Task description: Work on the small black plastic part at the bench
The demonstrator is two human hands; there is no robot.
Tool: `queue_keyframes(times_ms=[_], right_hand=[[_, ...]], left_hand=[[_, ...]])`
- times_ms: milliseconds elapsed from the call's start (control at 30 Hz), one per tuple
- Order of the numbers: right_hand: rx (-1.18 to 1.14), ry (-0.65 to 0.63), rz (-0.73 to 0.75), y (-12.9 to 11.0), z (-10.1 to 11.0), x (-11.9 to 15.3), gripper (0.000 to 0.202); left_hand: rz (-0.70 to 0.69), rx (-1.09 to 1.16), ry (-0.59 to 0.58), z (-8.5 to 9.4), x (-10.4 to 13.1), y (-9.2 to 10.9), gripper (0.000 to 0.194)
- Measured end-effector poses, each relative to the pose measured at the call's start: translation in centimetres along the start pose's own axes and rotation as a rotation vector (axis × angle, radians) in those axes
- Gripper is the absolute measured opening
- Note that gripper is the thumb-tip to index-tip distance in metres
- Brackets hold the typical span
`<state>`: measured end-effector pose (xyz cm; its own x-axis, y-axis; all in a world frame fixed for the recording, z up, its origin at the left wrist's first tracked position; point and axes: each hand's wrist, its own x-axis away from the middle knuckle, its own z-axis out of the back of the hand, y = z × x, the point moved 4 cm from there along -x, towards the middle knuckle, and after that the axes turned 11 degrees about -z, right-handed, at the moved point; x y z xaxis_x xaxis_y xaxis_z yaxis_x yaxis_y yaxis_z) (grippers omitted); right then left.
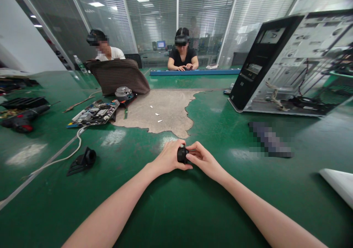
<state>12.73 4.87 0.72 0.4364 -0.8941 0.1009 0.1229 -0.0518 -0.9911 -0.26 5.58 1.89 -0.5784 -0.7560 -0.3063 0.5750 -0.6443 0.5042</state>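
A small black cylindrical part is between my two hands, low over the green tabletop at the middle of the view. My left hand is wrapped round it from the left, thumb below and fingers above. On its right end, the fingertips and thumb of my right hand close in a pinch. What the part belongs to cannot be made out. Left of my hands lies a black plastic piece with a flat base and a raised round collar.
A circuit board, a silver-and-black motor-like unit and a power drill lie left. An open computer case stands right, behind a blurred dark flat object. Two people sit across the table. A white edge juts in.
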Motion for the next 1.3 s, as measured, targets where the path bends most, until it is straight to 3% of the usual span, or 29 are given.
queue_keyframes(times_ms=[133, 367, 667, 900, 1067, 1300], right_hand=[[0.045, 0.055, 0.005, 0.18, 0.16, -0.25, 0.022], [-0.002, -0.059, 0.01, -0.36, 0.06, 0.33, 0.025], [0.012, 0.055, 0.0, 0.2, 0.14, -0.26, 0.021], [-0.023, -0.085, 0.0, -0.05, 0.18, 0.12, 0.029], [-0.035, -0.041, 0.003, -0.06, 0.1, 0.02, 0.018], [-0.002, 0.002, 0.005, 0.37, 0.21, -0.42, 0.023]], left_hand=[[-0.004, 0.008, -0.006, 0.0, -0.07, 0.08, 0.066], [-0.005, -0.003, -0.002, -0.13, 0.0, -0.03, 0.065], [-0.01, 0.003, 0.003, -0.02, -0.02, -0.04, 0.066], [-0.026, -0.014, 0.011, -0.04, 0.01, -0.09, 0.068], [-0.015, -0.009, 0.002, 0.0, 0.02, -0.02, 0.066], [-0.025, -0.016, 0.014, -0.06, 0.0, -0.05, 0.065]])
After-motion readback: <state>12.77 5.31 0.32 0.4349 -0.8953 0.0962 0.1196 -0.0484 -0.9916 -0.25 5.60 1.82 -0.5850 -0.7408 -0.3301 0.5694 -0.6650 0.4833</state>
